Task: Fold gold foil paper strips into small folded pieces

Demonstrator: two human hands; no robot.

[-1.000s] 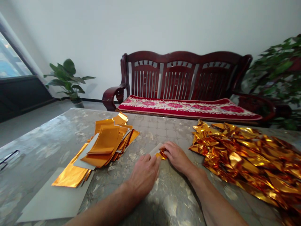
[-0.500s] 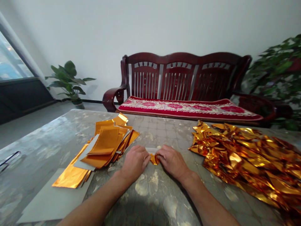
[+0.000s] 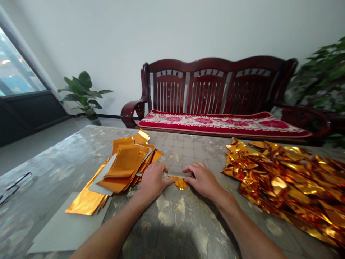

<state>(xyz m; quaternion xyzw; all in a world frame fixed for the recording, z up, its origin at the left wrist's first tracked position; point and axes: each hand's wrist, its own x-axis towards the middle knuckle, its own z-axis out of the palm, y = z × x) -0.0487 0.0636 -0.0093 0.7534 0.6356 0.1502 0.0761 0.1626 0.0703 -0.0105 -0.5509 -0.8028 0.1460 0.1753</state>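
Observation:
A small sheet of gold foil paper (image 3: 180,182) with a pale side showing along its far edge lies between my hands, its near edge folded into a tapered flap. My left hand (image 3: 154,178) grips its left end, thumb along the near side and fingers beyond. At the right end, my right hand (image 3: 203,179) has curved fingers and its thumb on the foil. Fingers partly cover both ends of the sheet. Just left of my left hand is a loose stack of flat gold foil sheets (image 3: 125,162), some pale side up.
A big heap of folded gold foil pieces (image 3: 283,183) covers the table's right side. Pale grey sheets (image 3: 67,230) lie under the stack at front left, with glasses (image 3: 16,187) at the far left edge. Beyond the patterned table (image 3: 185,147) stands a dark wooden bench (image 3: 207,86).
My fingers have loosened from a tight pinch and spread a little from the thumbs. The foil flap between them shows wider and flatter. The view has shifted slightly left.

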